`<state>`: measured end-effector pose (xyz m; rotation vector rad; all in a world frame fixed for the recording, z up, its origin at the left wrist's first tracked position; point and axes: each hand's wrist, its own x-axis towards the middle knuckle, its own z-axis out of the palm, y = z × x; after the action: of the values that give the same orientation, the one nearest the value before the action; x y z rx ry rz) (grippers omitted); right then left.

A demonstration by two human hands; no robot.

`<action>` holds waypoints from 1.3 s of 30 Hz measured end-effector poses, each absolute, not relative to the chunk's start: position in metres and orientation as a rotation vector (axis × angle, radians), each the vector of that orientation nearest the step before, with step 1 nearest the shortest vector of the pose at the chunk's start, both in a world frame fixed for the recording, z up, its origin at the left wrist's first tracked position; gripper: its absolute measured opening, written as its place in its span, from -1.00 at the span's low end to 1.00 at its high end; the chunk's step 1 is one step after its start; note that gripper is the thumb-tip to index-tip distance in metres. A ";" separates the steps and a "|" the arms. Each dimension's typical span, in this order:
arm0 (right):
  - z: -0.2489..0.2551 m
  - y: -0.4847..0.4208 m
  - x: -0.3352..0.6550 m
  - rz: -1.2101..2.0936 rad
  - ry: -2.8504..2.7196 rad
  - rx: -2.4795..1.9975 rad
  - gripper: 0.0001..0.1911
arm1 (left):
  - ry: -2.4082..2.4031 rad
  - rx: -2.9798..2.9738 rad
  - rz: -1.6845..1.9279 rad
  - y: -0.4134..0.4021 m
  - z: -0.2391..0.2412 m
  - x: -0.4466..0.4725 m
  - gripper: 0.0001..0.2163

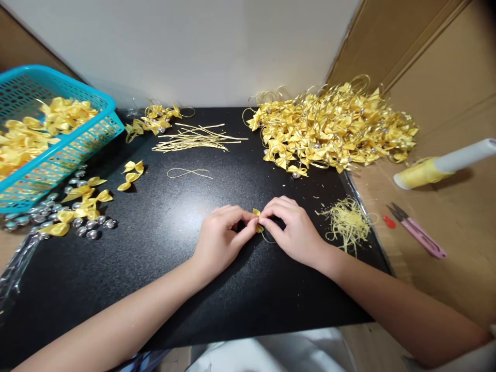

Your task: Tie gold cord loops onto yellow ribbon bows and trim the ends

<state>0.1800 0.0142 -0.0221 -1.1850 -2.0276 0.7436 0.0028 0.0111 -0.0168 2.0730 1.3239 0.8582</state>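
Near the middle of the black table, my left hand [221, 236] and my right hand [291, 227] meet fingertip to fingertip. Both pinch a small yellow ribbon bow [259, 229], which is mostly covered by the fingers. A thin cord [268, 239] curves out below the bow beside my right fingers. Whether a bell is attached to it is hidden. Up and to the left of my hands, a loose crossed cord [189, 172] lies on the table, with gold ties [197, 138] in a bundle behind it.
At left stands a turquoise basket [116, 121] of yellow bows, with silver bells [91, 225] and loose bows [85, 199] beside it. A large heap of finished-looking bows [329, 129] fills the back right. Cord scraps [351, 225], pink thread snips [420, 232] and a thread spool [424, 172] are at right.
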 end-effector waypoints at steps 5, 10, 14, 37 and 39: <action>-0.022 0.013 0.179 0.736 -2.007 -1.194 -0.83 | 1.331 2.035 0.860 0.012 -0.015 0.004 -0.86; -0.022 0.013 0.179 0.728 -1.995 -1.194 -0.83 | 1.333 1.853 0.820 0.012 -0.015 0.003 -0.83; -0.021 0.013 0.179 0.729 -1.996 -1.197 -0.84 | 1.333 1.745 0.794 0.013 -0.016 0.003 -0.81; -0.020 0.012 0.179 0.642 -2.027 -1.252 -0.87 | 1.329 1.689 0.828 0.012 -0.013 0.003 -0.82; -0.020 0.012 0.179 0.648 -2.033 -1.246 -0.90 | 1.315 1.699 0.828 0.012 -0.013 0.003 -0.82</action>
<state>0.1790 0.0119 -0.0201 -1.2459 -2.0326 0.6476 0.0027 0.0122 -0.0135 1.6987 1.3152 0.8277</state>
